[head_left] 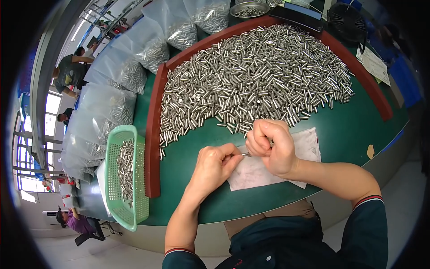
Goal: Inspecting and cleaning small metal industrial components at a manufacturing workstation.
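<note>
Over a white cloth (pixel 251 174), both my hands are close together. My left hand (pixel 214 167) pinches a small shiny metal pin (pixel 246 154) between thumb and forefinger. My right hand (pixel 274 147) is curled closed at the pin's other end; what lies inside its fingers is hidden. Just beyond my hands spreads a large heap of the same short metal pins (pixel 255 71) on the green tabletop (pixel 188 154). A light green plastic basket (pixel 142 179) with more pins in it stands to my left.
Dark red wooden rails (pixel 153 148) border the heap. Clear plastic bags of pins (pixel 130 71) line the far left. At the back are a metal bowl (pixel 242 14), a dark flat device (pixel 298 17), a black fan (pixel 347 21) and paper sheets (pixel 374 65). Other people are off to the left.
</note>
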`<action>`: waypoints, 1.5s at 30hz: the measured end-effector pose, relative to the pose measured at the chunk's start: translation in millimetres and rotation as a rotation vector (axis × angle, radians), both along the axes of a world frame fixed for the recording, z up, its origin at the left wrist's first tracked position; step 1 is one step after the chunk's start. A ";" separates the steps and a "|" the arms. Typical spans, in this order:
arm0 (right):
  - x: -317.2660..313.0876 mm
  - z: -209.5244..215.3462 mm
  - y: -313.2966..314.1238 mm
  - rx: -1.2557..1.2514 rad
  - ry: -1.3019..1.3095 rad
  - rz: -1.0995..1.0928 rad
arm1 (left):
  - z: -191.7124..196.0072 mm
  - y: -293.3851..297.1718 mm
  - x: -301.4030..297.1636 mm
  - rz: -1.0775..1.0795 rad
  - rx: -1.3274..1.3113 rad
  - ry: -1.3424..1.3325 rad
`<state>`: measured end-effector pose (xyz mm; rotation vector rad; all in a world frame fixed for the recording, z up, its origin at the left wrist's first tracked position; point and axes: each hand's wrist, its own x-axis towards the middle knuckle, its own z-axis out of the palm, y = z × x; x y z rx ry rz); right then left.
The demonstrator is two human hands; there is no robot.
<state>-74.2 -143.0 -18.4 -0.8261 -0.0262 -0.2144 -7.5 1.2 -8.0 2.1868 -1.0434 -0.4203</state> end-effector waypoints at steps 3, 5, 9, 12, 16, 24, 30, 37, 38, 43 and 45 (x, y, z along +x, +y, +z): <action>-1.8 0.1 1.8 -0.016 0.001 -0.009 | -0.1 0.3 -2.6 0.008 -0.001 0.000; -2.5 -0.2 4.2 -0.028 0.001 -0.018 | -0.1 0.5 -3.1 0.013 -0.006 -0.001; -2.6 -0.6 7.1 -0.097 -0.030 -0.038 | 0.4 -1.3 -3.6 -0.002 -0.003 -0.035; 1.1 0.6 11.4 -0.140 -0.024 -0.054 | -0.2 -1.8 -2.5 -0.002 0.013 -0.069; 4.5 4.0 9.7 -0.214 0.001 -0.077 | 4.7 -7.3 -2.1 -0.010 0.019 -0.093; 0.2 -2.0 4.5 -0.105 0.032 -0.010 | 4.6 8.2 12.9 0.121 -0.473 0.959; -1.2 1.8 4.7 -0.105 0.023 0.001 | -4.6 12.2 23.5 0.145 -0.733 1.420; 1.1 2.6 2.5 -0.047 0.026 0.013 | -4.4 16.8 34.1 0.271 -0.809 1.291; 1.2 3.3 2.5 -0.045 0.027 0.013 | -5.1 17.5 35.5 0.319 -0.720 1.107; 1.0 4.7 2.3 -0.061 0.034 0.011 | -11.9 1.8 35.8 0.349 -0.394 0.141; 1.0 5.2 3.7 -0.058 0.035 0.010 | -13.4 -0.9 29.8 0.336 -0.151 -0.098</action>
